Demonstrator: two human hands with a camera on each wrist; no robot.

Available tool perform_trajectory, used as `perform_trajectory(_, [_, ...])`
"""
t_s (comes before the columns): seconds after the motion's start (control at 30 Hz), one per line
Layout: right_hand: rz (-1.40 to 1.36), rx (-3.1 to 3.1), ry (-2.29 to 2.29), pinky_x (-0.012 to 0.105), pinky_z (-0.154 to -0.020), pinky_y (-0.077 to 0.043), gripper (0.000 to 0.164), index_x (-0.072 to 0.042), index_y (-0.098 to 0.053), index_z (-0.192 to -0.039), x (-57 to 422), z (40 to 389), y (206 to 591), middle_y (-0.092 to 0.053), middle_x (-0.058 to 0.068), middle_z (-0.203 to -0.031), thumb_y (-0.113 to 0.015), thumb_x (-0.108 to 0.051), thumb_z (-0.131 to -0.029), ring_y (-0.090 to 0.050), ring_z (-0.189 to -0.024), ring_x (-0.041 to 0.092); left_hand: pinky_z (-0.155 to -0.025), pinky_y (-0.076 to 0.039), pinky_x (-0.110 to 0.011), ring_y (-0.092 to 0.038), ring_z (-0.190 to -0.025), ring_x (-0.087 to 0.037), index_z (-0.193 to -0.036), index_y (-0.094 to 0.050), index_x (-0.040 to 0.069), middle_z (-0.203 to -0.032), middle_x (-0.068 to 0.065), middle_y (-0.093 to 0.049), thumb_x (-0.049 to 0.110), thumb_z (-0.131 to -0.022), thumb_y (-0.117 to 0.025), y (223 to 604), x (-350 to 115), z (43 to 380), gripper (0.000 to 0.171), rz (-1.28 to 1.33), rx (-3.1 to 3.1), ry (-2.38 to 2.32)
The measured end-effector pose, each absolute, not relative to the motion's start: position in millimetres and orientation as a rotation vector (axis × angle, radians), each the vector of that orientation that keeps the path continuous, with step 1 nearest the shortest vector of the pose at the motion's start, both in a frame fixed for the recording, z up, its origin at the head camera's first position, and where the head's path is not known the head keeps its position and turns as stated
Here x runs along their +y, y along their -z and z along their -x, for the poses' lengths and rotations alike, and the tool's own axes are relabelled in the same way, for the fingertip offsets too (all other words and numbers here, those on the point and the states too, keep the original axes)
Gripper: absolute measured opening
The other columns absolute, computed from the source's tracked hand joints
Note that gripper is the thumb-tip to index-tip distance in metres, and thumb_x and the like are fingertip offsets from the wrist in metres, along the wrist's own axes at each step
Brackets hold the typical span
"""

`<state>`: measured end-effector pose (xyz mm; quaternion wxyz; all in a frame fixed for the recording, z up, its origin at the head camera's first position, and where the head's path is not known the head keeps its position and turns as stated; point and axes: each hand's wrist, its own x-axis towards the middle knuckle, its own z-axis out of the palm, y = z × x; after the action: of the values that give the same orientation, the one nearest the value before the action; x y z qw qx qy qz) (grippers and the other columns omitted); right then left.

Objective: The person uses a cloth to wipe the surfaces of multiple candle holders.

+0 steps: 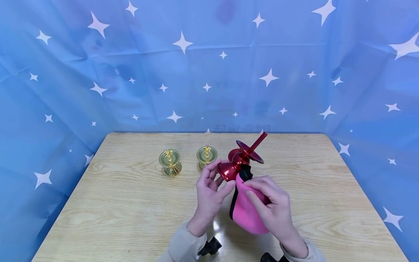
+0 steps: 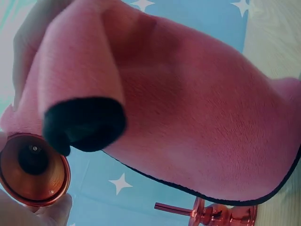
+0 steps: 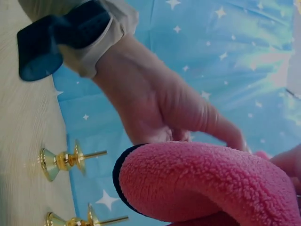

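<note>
My left hand (image 1: 211,194) grips a shiny red metal candle holder (image 1: 229,171) by its flared base, tilting it so its dish and spike lean up and to the right. The hollow underside of that base (image 2: 51,181) faces the left wrist camera. With thumb and fingers my right hand (image 1: 273,203) pinches a pink fleecy cloth (image 1: 248,211) with black edging, whose upper end lies against the holder's stem. In the right wrist view the cloth (image 3: 211,165) hangs in a thick fold that hides the red holder. A second red candle holder (image 2: 221,214) stands partly behind the cloth.
Two gold candle holders with green-tinted dishes stand on the wooden table, one at the left (image 1: 169,160) and one close behind my left hand (image 1: 207,154). A blue curtain (image 1: 209,98) with white stars rises at the table's back edge and along both sides.
</note>
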<state>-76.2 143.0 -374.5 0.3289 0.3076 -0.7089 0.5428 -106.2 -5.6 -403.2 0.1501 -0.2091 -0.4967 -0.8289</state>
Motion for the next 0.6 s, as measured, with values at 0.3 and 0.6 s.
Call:
perform_trajectory(0.3, [-0.699, -1.922, -1.439, 0.014, -0.072, -0.047, 0.02, 0.007, -0.068, -0.088, 152.2, 91.2, 382.4, -0.066, 0.012, -0.087, -0.064, 0.019, -0.073, -0.06, -0.088, 0.01, -0.083, -0.051, -0.027, -0.06, -0.101, -0.011, -0.119, -0.038, -0.024, -0.111, 0.002, -0.065, 0.011, -0.078, -0.073, 398.2, -14.4, 104.2, 0.065, 0.64, -1.42, 2.554])
perform_trajectory(0.6, [-0.601, -1.839, -2.118, 0.018, -0.069, -0.049, 0.053, -0.019, -0.075, -0.092, 166.5, 112.4, 394.1, -0.07, -0.005, -0.085, -0.047, 0.023, -0.076, -0.064, -0.078, 0.005, -0.075, -0.051, -0.02, -0.061, -0.09, -0.009, -0.118, -0.04, -0.024, -0.1, 0.003, -0.068, 0.008, -0.078, -0.068, 397.6, -12.6, 91.7, 0.059, 0.649, -1.483, 2.815])
